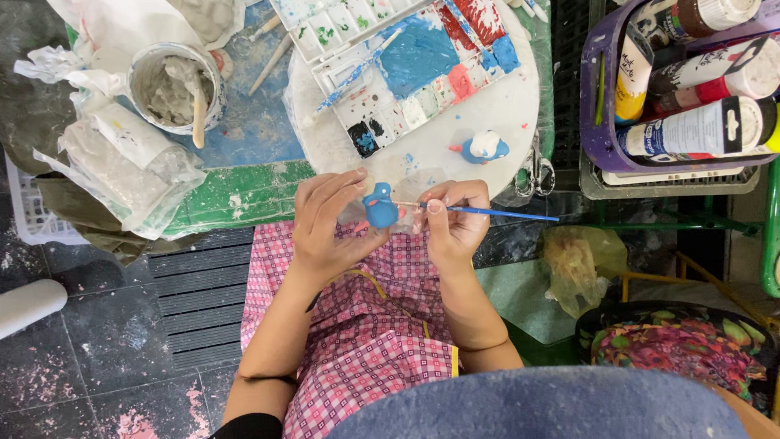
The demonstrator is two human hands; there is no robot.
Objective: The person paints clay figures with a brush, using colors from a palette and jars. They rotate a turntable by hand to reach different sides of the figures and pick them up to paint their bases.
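My left hand (329, 223) holds a small blue clay figurine (379, 207) above my lap. My right hand (455, 219) grips a thin blue-handled paintbrush (496, 213), whose tip touches the figurine's right side. A second small figurine (485, 147), blue with a white top, stands on the round white board (504, 106) just beyond my hands. On that board lies a white paint palette (406, 61) smeared with blue, red and black paint.
A pot of grey paste (175, 85) with a stick stands at the left, beside crumpled plastic bags (122, 162). A purple basket (605, 122) of paint tubes sits at the right. Scissors (536, 175) lie by the board's edge. A pink checked apron (357, 341) covers my lap.
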